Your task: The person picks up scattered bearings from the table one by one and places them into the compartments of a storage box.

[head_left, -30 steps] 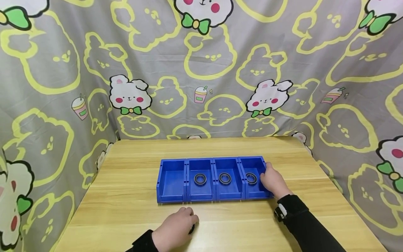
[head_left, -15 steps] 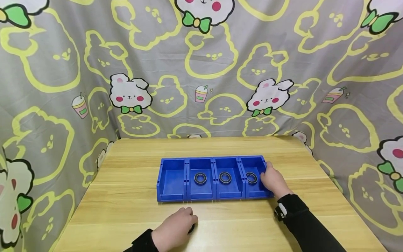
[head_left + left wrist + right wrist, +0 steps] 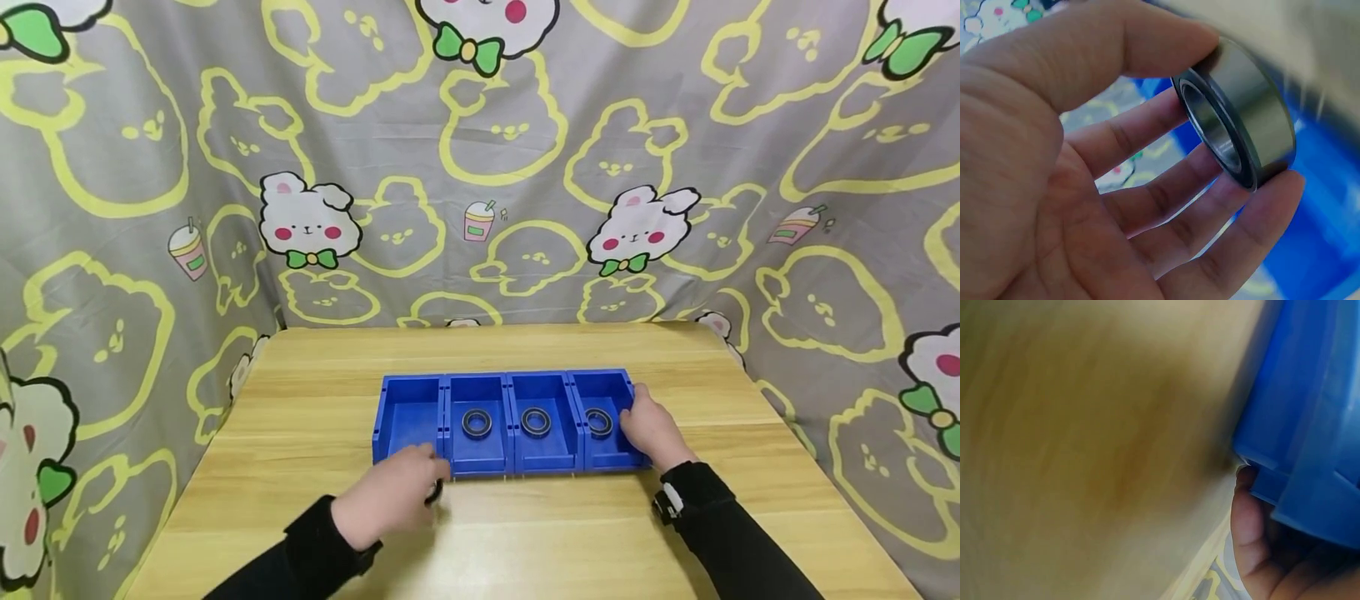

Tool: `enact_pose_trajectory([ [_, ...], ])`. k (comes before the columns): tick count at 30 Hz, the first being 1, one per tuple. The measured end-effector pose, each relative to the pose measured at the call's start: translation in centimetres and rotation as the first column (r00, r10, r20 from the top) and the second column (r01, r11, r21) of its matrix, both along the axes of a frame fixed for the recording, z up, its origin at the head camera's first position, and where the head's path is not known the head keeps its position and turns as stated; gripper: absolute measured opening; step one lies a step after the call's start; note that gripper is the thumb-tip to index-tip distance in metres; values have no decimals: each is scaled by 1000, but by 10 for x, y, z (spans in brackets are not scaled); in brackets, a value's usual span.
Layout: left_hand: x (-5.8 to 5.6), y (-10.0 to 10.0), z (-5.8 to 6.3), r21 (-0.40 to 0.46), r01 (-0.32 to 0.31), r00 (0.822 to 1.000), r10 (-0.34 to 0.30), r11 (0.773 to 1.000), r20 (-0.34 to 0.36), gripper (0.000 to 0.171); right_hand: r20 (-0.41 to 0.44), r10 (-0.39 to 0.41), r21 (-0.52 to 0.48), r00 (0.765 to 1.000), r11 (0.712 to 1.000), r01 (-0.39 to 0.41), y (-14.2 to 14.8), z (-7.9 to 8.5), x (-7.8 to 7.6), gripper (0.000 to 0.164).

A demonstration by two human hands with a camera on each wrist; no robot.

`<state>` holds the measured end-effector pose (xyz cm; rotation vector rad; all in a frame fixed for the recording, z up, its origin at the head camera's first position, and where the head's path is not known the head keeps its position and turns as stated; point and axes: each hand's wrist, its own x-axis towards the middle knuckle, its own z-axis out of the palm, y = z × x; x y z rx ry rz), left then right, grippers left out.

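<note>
My left hand (image 3: 392,493) is in front of the leftmost blue bin (image 3: 411,417), overlapping its front edge in the head view. Between thumb and fingers it pinches a ball bearing (image 3: 1257,100), a shiny steel ring with a black seal; the left wrist view shows it tilted. My right hand (image 3: 656,431) grips the outer side wall of the rightmost blue bin (image 3: 611,454). From the right wrist, its fingers (image 3: 1249,528) show curled at the edge of the blue plastic (image 3: 1297,406). The rightmost bin contains one bearing (image 3: 597,424), partly hidden by the divider.
The open-front bins stand joined in a row on the wooden table (image 3: 525,542). One bearing (image 3: 477,411) lies in the second bin from the left, another (image 3: 536,409) in the third. A patterned grey curtain (image 3: 420,158) hangs behind and at both sides.
My left hand has moved forward and left with the bearing, from the table in front of the bins up to the leftmost bin's front. My right hand has stayed on the rightmost bin.
</note>
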<state>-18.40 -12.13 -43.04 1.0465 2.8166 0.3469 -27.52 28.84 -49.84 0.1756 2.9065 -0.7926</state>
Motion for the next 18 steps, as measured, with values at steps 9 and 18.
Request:
enact_pose_trajectory([
  [9, -45, -17, 32, 39, -88, 996, 88, 995, 0, 25, -16, 5, 2, 1000, 1000, -5, 2, 0, -1, 60],
  [18, -86, -9, 4, 10, -181, 981, 180, 983, 72, 33, -26, -2, 3, 1000, 1000, 2, 1, -3, 1, 59],
])
